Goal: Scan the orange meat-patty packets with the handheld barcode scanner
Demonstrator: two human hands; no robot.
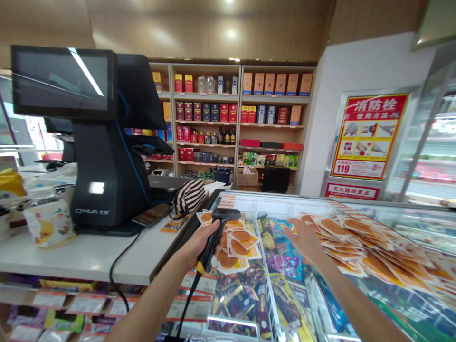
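Note:
My left hand is closed around the black and yellow grip of a handheld barcode scanner, whose head points away over the freezer. Beneath the scanner lies a small spread of flat white packets with round orange-brown fronts. My right hand reaches over the freezer with its fingers apart, and nothing shows in it. Just right of it is a large overlapping pile of similar packets. Under the glass, wrapped ice creams fill compartments parted by a white wire divider.
To the left, a black cash register stands on a white counter, with a phone and a striped pouch beside it. The scanner cable hangs down. Boxed goods line shelves behind.

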